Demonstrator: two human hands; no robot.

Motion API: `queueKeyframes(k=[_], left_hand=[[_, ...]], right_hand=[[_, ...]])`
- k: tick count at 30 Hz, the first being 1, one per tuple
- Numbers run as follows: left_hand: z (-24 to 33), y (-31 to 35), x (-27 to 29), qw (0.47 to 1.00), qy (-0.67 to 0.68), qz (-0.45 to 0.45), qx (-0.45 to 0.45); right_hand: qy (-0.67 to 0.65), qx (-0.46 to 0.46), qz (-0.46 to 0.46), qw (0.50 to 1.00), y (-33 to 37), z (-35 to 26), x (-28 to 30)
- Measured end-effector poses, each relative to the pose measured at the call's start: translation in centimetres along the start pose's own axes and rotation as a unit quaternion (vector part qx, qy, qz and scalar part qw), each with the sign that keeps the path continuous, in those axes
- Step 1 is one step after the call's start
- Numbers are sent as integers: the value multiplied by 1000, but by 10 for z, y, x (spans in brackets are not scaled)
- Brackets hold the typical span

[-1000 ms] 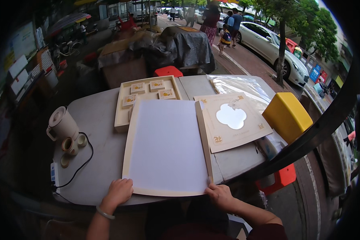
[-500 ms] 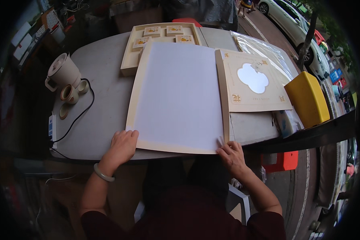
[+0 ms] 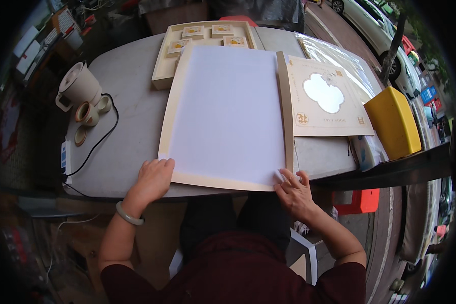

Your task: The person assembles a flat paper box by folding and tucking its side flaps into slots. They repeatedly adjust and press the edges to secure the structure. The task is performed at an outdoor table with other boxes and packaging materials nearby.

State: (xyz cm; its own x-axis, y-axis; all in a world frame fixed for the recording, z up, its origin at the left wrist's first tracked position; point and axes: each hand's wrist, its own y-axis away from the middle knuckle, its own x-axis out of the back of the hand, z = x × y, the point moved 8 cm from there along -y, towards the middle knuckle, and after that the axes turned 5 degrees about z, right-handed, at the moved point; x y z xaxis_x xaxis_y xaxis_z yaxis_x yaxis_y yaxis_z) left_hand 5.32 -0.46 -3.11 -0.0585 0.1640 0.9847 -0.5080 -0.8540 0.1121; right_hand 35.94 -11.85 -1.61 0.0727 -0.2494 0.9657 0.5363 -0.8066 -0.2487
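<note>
A large, shallow cardboard box lid point(image 3: 225, 116), white inside with cream folded edges, lies at the middle of the table's near side. My left hand point(image 3: 154, 178) is closed on its near left corner, fingers curled over the edge. At the near right corner, my right hand point(image 3: 294, 194) pinches the lid by a small white corner flap point(image 3: 279, 177), with some fingers bent above it. The right side wall point(image 3: 285, 111) stands up, while the near edge looks flatter. Beyond the lid is a cream tray point(image 3: 163, 81) with several small decorated boxes point(image 3: 193, 32), partly covered by the lid.
On the right lies a printed cream panel point(image 3: 334, 121) with a flower-shaped window, beside clear plastic sheets point(image 3: 339, 50) and a yellow container point(image 3: 394, 124). A kettle point(image 3: 80, 85), a brown cup point(image 3: 87, 114) and a black cable point(image 3: 104, 142) occupy the left. A red stool point(image 3: 359, 201) stands below.
My right hand's fingers have lifted and bent more at the corner flap. My left hand keeps its hold on the other corner. The view has shifted slightly.
</note>
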Motion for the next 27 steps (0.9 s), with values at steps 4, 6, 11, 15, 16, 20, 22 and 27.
queueKeyframes(k=[4, 6, 11, 15, 16, 20, 22, 27], left_hand=[[0, -1, -1, 1000, 2, 5, 4], [1, -1, -2, 1000, 5, 16, 0], [2, -1, 1, 1000, 25, 8, -8], [0, 3, 7, 996, 82, 19, -23], [0, 4, 9, 995, 92, 26, -28], [3, 8, 18, 991, 120, 29, -60], [4, 10, 20, 990, 121, 38, -58], [7, 13, 26, 990, 113, 60, -59]], right_hand=[[-17, -5, -7, 1000, -5, 8, 6], [-29, -34, 7, 999, -3, 14, 7], [-26, -55, 65, 996, 5, 20, 4], [-176, -61, 18, 982, -6, 31, 16], [-232, -77, 12, 969, -7, 37, 22], [-316, -144, -7, 938, -1, 52, 21], [-291, -118, -13, 949, -1, 50, 22], [-242, -85, -54, 965, -9, 46, 23]])
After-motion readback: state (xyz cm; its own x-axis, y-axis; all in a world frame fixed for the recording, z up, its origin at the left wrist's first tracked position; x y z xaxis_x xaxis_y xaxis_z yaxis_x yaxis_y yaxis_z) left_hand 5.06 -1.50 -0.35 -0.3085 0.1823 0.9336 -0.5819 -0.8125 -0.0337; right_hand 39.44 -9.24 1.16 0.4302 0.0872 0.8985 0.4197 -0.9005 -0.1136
